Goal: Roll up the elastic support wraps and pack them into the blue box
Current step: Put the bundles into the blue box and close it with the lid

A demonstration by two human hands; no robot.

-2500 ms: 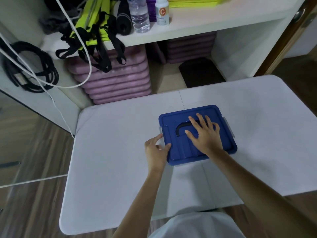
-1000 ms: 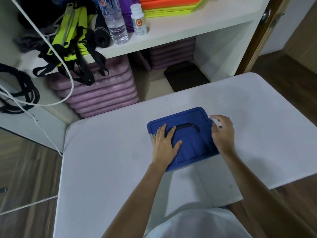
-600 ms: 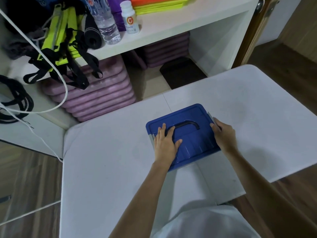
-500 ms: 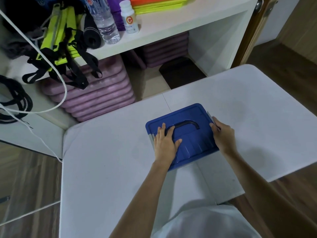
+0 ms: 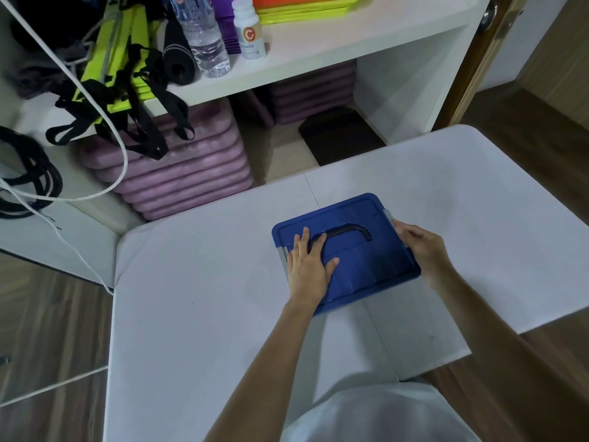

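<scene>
The blue box (image 5: 366,250) sits on the white tabletop (image 5: 207,314), a little right of its middle, turned slightly askew to the table edges. Its blue lid (image 5: 376,266) is on, with a dark curved handle (image 5: 347,229) lying flat in the lid's recess. Grey latches show at the left (image 5: 282,253) and right (image 5: 387,215) ends of the box.

The left hand (image 5: 309,266) lies palm down on the left part of the lid, fingers straight and spread, the fingertips reaching the left end of the handle. The right hand (image 5: 420,247) is at the box's right end, its fingers curled round the edge by the right latch, gripping it. Both bare forearms reach in from the bottom of the view, above a white garment (image 5: 376,416). No wraps are visible on the tabletop.

Beyond the tabletop stands a white shelf unit (image 5: 334,49). On its shelf are a clear water bottle (image 5: 207,39), a small white bottle (image 5: 250,30) with an orange mark just right of it, a dark roll (image 5: 178,65), and a stack of orange and yellow-green flat items (image 5: 306,6). Yellow-green straps with black webbing (image 5: 127,74) hang over the shelf's front edge. Below the shelf are stacked purple pads (image 5: 191,167) and a dark pad (image 5: 341,135) on the floor. At left, a white cord (image 5: 105,103) loops down and black cable (image 5: 28,177) is coiled. A wooden floor (image 5: 47,330) surrounds the table.
</scene>
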